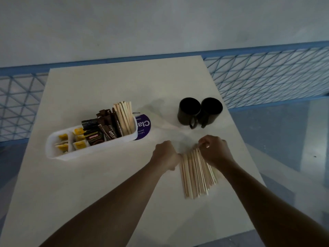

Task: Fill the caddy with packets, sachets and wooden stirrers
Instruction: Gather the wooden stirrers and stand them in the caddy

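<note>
Head view: risk as judged is that the loose stirrers (195, 177), lying on the table (106, 184) near the caddy (80, 155) and to its right, are fanning apart at the near ends, so a one-end lift is likely shedding sticks. The stowed stirrers (124, 116) are crowding the caddy's right compartment, so insertion may be jamming. Right hand (214, 150) is pinching the bundle's far ends, wrist arching over them; left hand (165, 155) is curling at the bundle's far left corner, hold not determinable.

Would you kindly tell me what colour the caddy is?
The caddy is white, shown best in the head view.
</note>
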Demonstrator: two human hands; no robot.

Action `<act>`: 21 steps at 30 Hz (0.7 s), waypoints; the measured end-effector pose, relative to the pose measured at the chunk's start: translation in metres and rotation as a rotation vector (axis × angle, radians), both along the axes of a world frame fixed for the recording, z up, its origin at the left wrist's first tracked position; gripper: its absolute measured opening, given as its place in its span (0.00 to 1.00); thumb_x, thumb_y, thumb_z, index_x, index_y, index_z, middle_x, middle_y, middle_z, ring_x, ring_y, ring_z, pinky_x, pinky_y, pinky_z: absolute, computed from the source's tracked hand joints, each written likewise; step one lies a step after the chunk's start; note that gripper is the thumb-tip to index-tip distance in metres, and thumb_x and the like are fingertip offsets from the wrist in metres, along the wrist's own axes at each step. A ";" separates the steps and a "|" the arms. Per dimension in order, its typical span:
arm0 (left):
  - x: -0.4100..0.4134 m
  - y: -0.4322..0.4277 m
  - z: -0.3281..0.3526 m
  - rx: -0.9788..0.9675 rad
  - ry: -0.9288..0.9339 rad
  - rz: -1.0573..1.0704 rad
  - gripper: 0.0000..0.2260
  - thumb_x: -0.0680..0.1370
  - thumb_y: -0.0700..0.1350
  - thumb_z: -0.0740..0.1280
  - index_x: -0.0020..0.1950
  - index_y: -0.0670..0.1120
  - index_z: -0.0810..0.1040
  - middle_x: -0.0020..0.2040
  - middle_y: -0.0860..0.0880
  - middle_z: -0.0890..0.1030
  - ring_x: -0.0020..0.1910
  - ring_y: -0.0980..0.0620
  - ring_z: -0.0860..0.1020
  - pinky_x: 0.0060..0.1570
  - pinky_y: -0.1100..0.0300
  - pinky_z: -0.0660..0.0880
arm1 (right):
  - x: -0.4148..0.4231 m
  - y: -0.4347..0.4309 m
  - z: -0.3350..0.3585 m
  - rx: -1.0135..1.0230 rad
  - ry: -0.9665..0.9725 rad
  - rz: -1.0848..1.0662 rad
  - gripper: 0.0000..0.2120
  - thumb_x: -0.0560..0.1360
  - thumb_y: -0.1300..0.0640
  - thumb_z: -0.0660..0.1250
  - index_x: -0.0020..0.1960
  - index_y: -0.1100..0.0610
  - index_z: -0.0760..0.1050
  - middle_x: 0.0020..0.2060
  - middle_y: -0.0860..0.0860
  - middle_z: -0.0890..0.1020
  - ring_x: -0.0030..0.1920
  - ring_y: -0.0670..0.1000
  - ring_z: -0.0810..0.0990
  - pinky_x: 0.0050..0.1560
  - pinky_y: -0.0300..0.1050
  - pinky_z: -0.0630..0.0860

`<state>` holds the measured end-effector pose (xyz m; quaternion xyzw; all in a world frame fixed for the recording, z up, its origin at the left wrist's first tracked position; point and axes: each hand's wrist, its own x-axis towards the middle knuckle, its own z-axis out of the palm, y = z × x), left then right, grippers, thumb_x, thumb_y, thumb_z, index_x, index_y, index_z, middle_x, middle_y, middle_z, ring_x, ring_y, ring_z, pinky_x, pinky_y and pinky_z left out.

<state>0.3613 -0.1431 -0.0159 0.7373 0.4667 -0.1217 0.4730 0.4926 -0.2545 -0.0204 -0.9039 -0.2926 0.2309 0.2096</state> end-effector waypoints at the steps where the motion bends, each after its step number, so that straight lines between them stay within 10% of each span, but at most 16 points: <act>1: 0.001 -0.006 -0.003 -0.008 0.041 -0.011 0.10 0.76 0.44 0.71 0.54 0.41 0.77 0.45 0.44 0.83 0.39 0.49 0.85 0.41 0.57 0.82 | 0.003 -0.006 -0.001 -0.012 -0.005 -0.022 0.10 0.76 0.57 0.66 0.55 0.53 0.82 0.50 0.52 0.85 0.52 0.55 0.83 0.54 0.54 0.81; 6: 0.009 -0.033 -0.015 0.056 0.170 -0.078 0.11 0.76 0.45 0.69 0.54 0.39 0.78 0.46 0.42 0.84 0.37 0.49 0.83 0.32 0.62 0.77 | 0.017 -0.029 -0.012 -0.116 0.005 -0.130 0.16 0.75 0.55 0.68 0.62 0.54 0.79 0.55 0.53 0.84 0.50 0.54 0.81 0.51 0.47 0.79; 11: 0.017 -0.053 -0.034 0.145 0.169 -0.018 0.23 0.74 0.49 0.70 0.65 0.41 0.72 0.60 0.42 0.79 0.56 0.41 0.80 0.52 0.52 0.79 | 0.020 -0.039 -0.022 -0.167 0.088 -0.120 0.13 0.77 0.54 0.67 0.60 0.55 0.79 0.50 0.51 0.81 0.43 0.50 0.78 0.40 0.42 0.74; 21: 0.028 -0.070 -0.040 0.192 0.103 0.075 0.29 0.71 0.56 0.74 0.65 0.44 0.68 0.59 0.45 0.76 0.55 0.45 0.79 0.48 0.53 0.77 | 0.014 -0.033 -0.026 -0.189 0.170 -0.020 0.09 0.74 0.49 0.73 0.47 0.54 0.80 0.39 0.50 0.81 0.37 0.46 0.78 0.33 0.40 0.73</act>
